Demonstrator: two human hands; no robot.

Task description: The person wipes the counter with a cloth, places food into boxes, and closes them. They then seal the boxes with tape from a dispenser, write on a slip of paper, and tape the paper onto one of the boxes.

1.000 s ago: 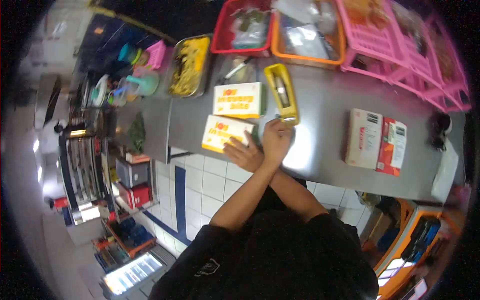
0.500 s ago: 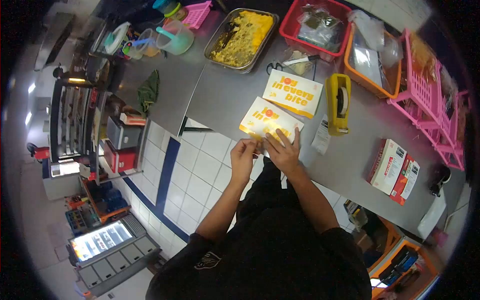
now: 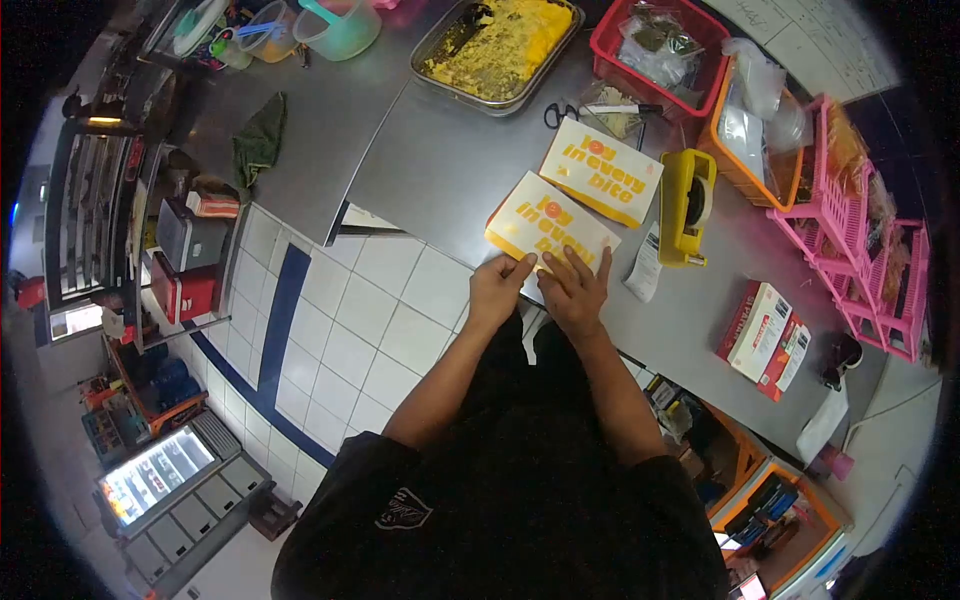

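Both yellow boxes, near (image 3: 548, 232) and far (image 3: 603, 172), read "Joy in every bite".

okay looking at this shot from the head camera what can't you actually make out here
- Head view: the near edge of the front yellow box is covered by the left hand and right hand; anything pinched there is hidden.
- Receipt: print too small.
- Red basket: bagged contents unclear, blurred.
- Pink racks: distorted by the lens edge.

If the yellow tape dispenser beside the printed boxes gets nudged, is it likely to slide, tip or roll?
The yellow tape dispenser lies long and low on the steel counter, so it probably slides rather than tips. Its flat-looking base makes rolling unlikely. It seems a rigid moulded body; its weight cannot be told.
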